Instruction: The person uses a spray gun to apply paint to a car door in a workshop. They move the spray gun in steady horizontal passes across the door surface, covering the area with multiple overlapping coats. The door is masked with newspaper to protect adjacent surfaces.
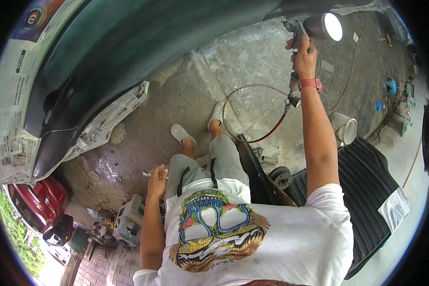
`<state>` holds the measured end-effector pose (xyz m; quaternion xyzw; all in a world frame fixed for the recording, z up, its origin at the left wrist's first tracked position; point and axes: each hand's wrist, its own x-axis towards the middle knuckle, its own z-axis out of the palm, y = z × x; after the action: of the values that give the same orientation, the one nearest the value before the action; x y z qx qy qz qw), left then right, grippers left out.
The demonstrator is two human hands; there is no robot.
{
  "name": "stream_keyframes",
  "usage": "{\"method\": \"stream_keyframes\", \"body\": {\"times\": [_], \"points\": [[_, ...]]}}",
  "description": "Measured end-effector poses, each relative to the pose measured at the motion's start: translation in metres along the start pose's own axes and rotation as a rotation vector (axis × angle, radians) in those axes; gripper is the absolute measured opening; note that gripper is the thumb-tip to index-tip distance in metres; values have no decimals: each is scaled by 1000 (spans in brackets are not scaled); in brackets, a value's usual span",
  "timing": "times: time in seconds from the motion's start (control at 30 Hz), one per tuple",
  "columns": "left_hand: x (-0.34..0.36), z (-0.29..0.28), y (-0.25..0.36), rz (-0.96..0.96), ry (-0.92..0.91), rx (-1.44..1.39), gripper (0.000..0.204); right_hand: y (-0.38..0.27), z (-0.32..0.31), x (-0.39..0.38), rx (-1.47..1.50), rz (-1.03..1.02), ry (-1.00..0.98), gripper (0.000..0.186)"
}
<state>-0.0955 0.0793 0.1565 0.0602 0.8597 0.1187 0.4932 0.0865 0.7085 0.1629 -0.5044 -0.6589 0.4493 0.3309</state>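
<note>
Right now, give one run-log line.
Right hand: gripping spray gun; Left hand: beside grey shorts; Dark-green panel: newspaper along edges

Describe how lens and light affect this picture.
Head view: black fisheye border around the scene; head view: the spray gun has a cup whose end glares nearly white; head view: foliage at lower left looks washed out.

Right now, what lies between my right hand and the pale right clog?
In the head view, a loop of air hose shows between the right hand and right clog, with concrete floor behind it.
</note>
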Motion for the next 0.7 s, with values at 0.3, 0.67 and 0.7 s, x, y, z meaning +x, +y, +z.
{"method": "stream_keyframes", "body": {"times": [0.3,0.67,0.7], "points": [[-3,11,-26,-37,-24,-2,47,36,-13,58,-61,55,166,57],[3,-11,-41,16,-39,67,48,26,83,-86,-55,-66,-48,48],[6,-12,-55,32,-48,39,48,17,98,-107,-64,-83,-84,48]]}}
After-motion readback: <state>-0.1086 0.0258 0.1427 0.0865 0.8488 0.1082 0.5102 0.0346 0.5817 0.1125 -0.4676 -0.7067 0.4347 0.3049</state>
